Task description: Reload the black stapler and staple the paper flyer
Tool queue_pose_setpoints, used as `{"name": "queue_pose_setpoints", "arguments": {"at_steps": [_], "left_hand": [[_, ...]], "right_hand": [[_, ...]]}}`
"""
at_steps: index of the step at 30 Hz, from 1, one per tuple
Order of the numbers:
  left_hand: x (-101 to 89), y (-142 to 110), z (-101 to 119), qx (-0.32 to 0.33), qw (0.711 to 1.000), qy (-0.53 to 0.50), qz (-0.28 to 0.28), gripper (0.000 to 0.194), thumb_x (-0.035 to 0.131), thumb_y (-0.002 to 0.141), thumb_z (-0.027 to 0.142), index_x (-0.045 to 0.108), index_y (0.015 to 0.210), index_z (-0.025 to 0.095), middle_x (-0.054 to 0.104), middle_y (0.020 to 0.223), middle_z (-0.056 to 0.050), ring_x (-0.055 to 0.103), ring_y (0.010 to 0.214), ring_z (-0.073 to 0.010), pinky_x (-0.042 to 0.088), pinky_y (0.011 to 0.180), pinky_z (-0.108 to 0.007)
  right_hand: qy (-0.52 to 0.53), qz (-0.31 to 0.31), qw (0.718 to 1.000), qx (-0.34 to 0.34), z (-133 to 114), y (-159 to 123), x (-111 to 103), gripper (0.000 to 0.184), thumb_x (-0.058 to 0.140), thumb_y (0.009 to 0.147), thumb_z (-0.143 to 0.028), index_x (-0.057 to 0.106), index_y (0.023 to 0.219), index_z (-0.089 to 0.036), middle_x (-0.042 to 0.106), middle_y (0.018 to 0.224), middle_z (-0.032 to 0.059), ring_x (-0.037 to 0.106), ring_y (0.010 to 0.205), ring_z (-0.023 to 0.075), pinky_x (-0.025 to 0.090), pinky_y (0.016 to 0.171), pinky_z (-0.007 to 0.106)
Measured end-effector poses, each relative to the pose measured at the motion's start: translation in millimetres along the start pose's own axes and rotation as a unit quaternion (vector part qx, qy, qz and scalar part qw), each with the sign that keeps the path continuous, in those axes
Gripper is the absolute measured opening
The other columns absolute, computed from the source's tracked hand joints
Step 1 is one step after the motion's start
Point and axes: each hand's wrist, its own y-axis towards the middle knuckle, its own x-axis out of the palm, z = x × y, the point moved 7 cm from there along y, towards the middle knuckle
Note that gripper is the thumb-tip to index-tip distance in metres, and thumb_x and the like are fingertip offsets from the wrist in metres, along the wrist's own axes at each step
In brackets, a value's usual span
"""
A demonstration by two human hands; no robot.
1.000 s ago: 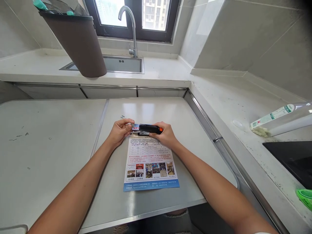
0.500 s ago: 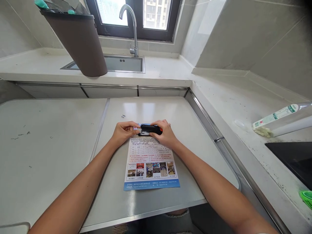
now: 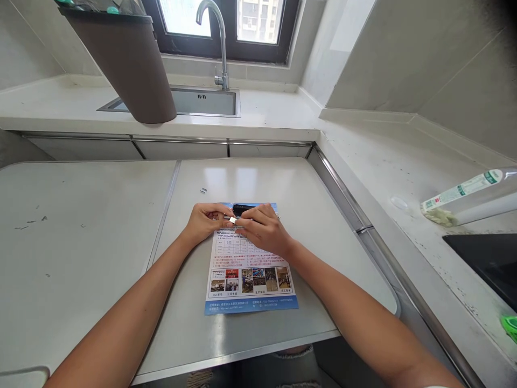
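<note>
A black stapler (image 3: 242, 209) lies across the top of a printed flyer (image 3: 250, 304) with a blue bottom band, on the white tabletop. My left hand (image 3: 205, 221) is closed at the stapler's left end, its thumb and fingers pinching a small pale piece (image 3: 233, 220) that looks like a strip of staples. From the right, my right hand (image 3: 264, 229) curls around the stapler and covers most of it, fingertips close to the pale piece. Whether they touch that piece is unclear. A few small staple pieces (image 3: 203, 190) rest on the table beyond my left hand.
A brown bin (image 3: 121, 64) stands on the rear counter, in front of part of the sink (image 3: 205, 105) and left of the tap (image 3: 223, 48). On the right counter are a clear bottle (image 3: 468, 194), a black panel (image 3: 484, 258) and a green item (image 3: 509, 326). Dark specks dot the left tabletop.
My left hand has moved right with the small pale piece to the stapler's end. My right hand's fingers have shifted left and forward over the stapler, hiding more of it. The flyer stays put.
</note>
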Motion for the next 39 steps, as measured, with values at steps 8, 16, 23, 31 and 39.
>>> {"name": "queue_pose_setpoints", "arguments": {"at_steps": [8, 16, 23, 31, 39], "left_hand": [[5.1, -1.7, -1.6, 0.024, 0.999, 0.011, -0.019, 0.024, 0.097, 0.065, 0.028, 0.083, 0.082, 0.018, 0.079, 0.087, -0.010, 0.066, 0.064, -0.0151, 0.050, 0.057, -0.027], [-23.8, -4.9, 12.8, 0.037, 0.985, 0.088, 0.147, 0.028, 0.073, 0.093, 0.045, 0.075, 0.087, 0.017, 0.071, 0.073, -0.004, 0.053, 0.050, -0.0110, 0.042, 0.050, -0.027], [-57.8, -18.1, 33.3, 0.071, 0.831, 0.449, 0.322, 0.035, 0.058, 0.101, 0.034, 0.059, 0.069, 0.020, 0.050, 0.057, 0.003, 0.043, 0.054, -0.0133, 0.033, 0.060, -0.030], [-65.7, 1.1, -10.2, -0.050, 0.814, 0.538, 0.213, 0.025, 0.050, 0.097, 0.025, 0.072, 0.107, 0.018, 0.067, 0.115, -0.015, 0.060, 0.113, -0.0325, 0.046, 0.101, -0.045], [-47.1, 5.4, -36.4, -0.077, 0.809, 0.578, 0.073, 0.044, 0.040, 0.105, 0.029, 0.058, 0.144, 0.020, 0.050, 0.159, -0.016, 0.040, 0.148, -0.0366, 0.029, 0.120, -0.057]], "right_hand": [[-0.007, 0.036, 0.999, -0.003, -5.2, 1.7, -5.2, 0.007, 0.064, 0.102, -0.024, 0.070, 0.101, -0.027, 0.076, 0.103, 0.0003, 0.059, 0.091, 0.0182, 0.040, 0.085, 0.038], [-0.055, 0.097, 0.989, 0.102, 43.1, -5.4, -30.5, 0.010, 0.061, 0.101, -0.024, 0.070, 0.098, -0.026, 0.077, 0.104, 0.0016, 0.060, 0.090, 0.0208, 0.039, 0.087, 0.041], [-0.113, 0.099, 0.871, 0.467, 158.8, -67.2, -50.8, 0.011, 0.060, 0.090, -0.023, 0.069, 0.084, -0.021, 0.074, 0.094, 0.0073, 0.058, 0.096, 0.0275, 0.039, 0.086, 0.040], [-0.131, 0.041, 0.835, 0.532, 174.5, -83.0, -35.0, 0.021, 0.055, 0.088, -0.024, 0.075, 0.092, -0.020, 0.068, 0.107, 0.0118, 0.053, 0.109, 0.0295, 0.041, 0.085, 0.039], [-0.123, 0.089, 0.858, 0.491, 181.1, -86.1, -32.2, 0.036, 0.057, 0.084, -0.023, 0.076, 0.113, -0.020, 0.064, 0.106, 0.0141, 0.052, 0.106, 0.0322, 0.046, 0.089, 0.047]]}}
